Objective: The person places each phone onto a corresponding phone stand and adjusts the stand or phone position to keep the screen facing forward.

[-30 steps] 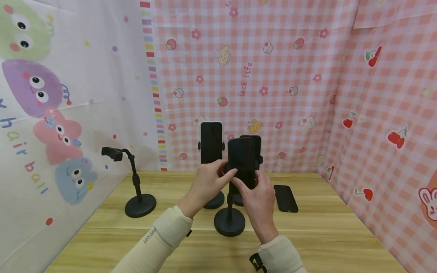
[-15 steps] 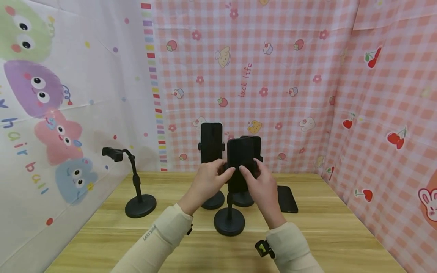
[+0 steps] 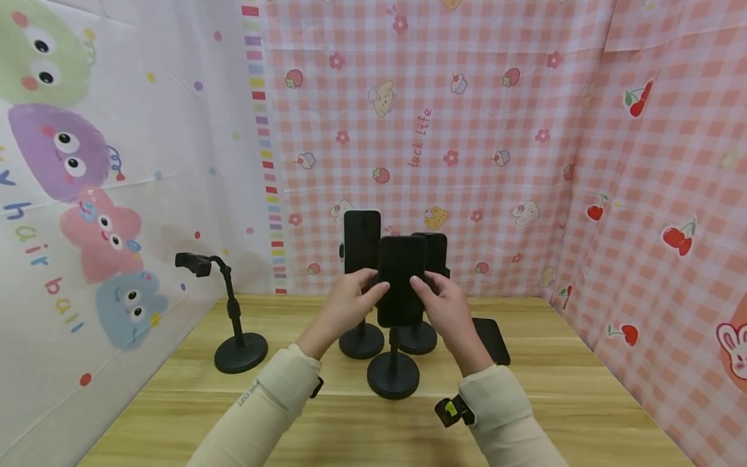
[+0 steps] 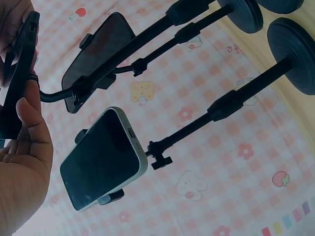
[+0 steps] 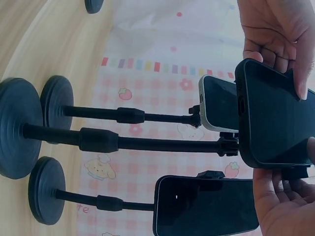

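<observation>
A black smartphone [image 3: 401, 279] stands upright on the front phone stand, above its round base [image 3: 393, 376]. My left hand [image 3: 345, 301] grips the phone's left side, thumb on the front and fingers curled behind. On the right side my right hand [image 3: 450, 311] holds it likewise, thumb on the screen. The stand's pole [image 5: 172, 143] runs up behind the phone. Part of a black clamp [image 5: 295, 173] shows by the right hand's fingers in the right wrist view; the phone and hands hide the rest.
Behind stand two more stands, one with a white-edged phone [image 4: 106, 160], one with a dark phone [image 5: 206, 204]. A stand with a bare clamp [image 3: 192, 263] is at left. Another phone [image 3: 493, 340] lies flat at right, partly behind my right arm. Patterned cloth [image 3: 467, 130] encloses the table.
The phone has shifted slightly left and now looks straighter. My right hand has moved from its lower corner up to its right side; my left hand has shifted a little left.
</observation>
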`<state>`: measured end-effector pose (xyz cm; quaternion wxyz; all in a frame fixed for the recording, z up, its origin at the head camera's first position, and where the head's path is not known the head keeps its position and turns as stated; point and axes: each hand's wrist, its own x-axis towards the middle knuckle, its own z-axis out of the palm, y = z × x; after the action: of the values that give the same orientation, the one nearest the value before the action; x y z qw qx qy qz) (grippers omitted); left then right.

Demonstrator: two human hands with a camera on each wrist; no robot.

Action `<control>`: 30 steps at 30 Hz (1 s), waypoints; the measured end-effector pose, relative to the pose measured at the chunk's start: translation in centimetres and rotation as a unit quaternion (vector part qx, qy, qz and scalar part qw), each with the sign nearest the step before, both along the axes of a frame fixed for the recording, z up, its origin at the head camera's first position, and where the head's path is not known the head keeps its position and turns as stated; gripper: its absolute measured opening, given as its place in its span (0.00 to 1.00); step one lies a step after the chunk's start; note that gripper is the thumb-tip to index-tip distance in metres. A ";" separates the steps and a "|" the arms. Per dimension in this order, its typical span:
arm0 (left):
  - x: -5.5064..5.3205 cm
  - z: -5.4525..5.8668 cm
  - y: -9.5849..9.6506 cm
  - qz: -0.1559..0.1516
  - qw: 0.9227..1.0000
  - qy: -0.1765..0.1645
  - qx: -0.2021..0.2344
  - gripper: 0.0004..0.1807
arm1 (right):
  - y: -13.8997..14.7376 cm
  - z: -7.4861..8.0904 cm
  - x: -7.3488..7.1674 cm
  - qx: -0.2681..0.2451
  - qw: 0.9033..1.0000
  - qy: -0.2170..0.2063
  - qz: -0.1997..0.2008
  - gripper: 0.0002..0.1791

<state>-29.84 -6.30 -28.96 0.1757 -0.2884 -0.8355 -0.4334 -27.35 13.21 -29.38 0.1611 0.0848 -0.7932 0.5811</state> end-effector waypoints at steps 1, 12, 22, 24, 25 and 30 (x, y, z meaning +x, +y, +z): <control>-0.1 0.0 0.0 -0.001 1.000 -0.001 0.003 0.18 | 0.0 0.0 -0.1 -0.003 1.000 -0.005 0.003 0.30; -0.4 -0.4 -0.1 0.017 1.000 -0.003 0.006 0.19 | -0.1 0.0 -0.8 -0.008 1.000 -0.024 0.010 0.30; -0.3 -0.5 0.2 0.030 0.999 0.018 0.010 0.16 | -0.2 0.0 -0.9 -0.002 1.000 -0.016 0.007 0.28; -0.2 -0.6 0.2 0.032 0.999 0.016 0.012 0.17 | -0.3 0.0 -0.8 0.005 1.000 -0.014 0.001 0.27; -0.2 -0.6 0.3 0.034 0.999 0.015 0.012 0.17 | -0.3 0.0 -0.8 0.009 1.000 -0.011 -0.002 0.26; -0.3 -0.6 0.2 0.035 0.999 0.012 0.008 0.20 | -0.5 0.2 -0.7 0.032 0.999 0.012 -0.016 0.23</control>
<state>-30.11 -6.09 -29.58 0.2033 -0.2630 -0.8395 -0.4299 -28.04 12.76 -29.21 0.1769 0.0847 -0.8109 0.5514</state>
